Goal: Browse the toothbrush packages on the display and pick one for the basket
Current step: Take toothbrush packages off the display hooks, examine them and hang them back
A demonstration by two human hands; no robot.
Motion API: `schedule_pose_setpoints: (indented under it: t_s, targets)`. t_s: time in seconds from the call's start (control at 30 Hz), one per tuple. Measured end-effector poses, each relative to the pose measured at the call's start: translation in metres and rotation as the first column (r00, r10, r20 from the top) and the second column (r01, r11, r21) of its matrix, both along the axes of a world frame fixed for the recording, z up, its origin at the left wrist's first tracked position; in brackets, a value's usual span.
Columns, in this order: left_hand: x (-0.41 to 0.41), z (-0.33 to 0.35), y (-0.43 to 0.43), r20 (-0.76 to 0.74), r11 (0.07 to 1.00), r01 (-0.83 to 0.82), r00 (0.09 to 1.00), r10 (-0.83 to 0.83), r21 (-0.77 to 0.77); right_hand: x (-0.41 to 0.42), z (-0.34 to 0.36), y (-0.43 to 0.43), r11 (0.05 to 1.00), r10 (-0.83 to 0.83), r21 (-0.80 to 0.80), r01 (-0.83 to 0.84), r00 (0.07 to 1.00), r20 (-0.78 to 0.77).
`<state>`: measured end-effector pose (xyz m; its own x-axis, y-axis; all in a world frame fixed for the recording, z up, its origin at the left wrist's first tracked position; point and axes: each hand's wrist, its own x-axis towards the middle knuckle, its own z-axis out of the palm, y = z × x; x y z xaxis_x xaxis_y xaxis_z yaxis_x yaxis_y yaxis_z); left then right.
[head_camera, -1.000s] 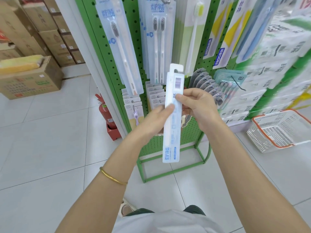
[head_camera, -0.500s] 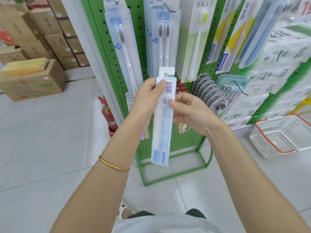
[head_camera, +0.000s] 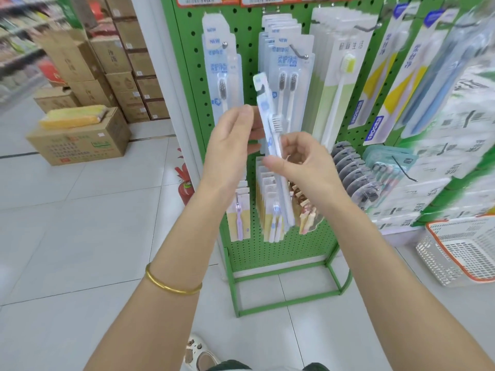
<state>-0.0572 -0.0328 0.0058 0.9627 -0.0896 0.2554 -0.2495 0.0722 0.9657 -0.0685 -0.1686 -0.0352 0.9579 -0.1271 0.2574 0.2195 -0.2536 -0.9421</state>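
Left hand [head_camera: 235, 140] and right hand [head_camera: 302, 164] still pinch the toothbrush package [head_camera: 267, 113], now turned bristles-forward.

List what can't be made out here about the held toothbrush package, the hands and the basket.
Toothbrush package: head view, print motion-blurred; its middle hidden by the right hand.
Left hand: whether it grips the package, hidden by its own back.
Basket: cut off by the right edge; contents unclear.
Price labels: cut by the top edge, unreadable.
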Motion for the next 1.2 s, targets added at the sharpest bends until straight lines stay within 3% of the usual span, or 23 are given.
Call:
schedule_pose_setpoints:
  t_s: [0.1,0.27,0.6,0.9,1.1,1.2]
  targets:
    - [-0.002,0.014,0.007,0.143,0.999,-0.037,0.989,0.038,-0.009,0.004,0.02,0.018,0.974,-0.159,-0.128,0.185,0.969,0.189]
    - [0.001,0.025,0.014,0.282,0.979,-0.195,0.944,0.172,0.055,0.01,0.035,0.045,0.931,-0.21,-0.237,0.277,0.939,0.274]
    - [0.012,0.028,0.024,0.24,0.967,-0.244,0.946,0.219,0.077,0.021,0.032,0.066,0.913,-0.231,-0.278,0.297,0.941,0.249]
    - [0.034,0.027,0.025,0.239,0.928,-0.306,0.937,0.254,0.213,0.034,0.032,0.06,0.908,-0.15,-0.363,0.209,0.971,0.184]
    - [0.048,0.029,0.032,0.261,0.889,-0.305,0.939,0.223,0.341,0.044,0.051,0.055,0.907,-0.161,-0.328,0.264,0.937,0.311]
    - [0.053,0.029,0.034,0.269,0.856,-0.311,0.94,0.211,0.414,0.06,0.071,0.06,0.956,-0.128,-0.219,0.196,0.948,0.29]
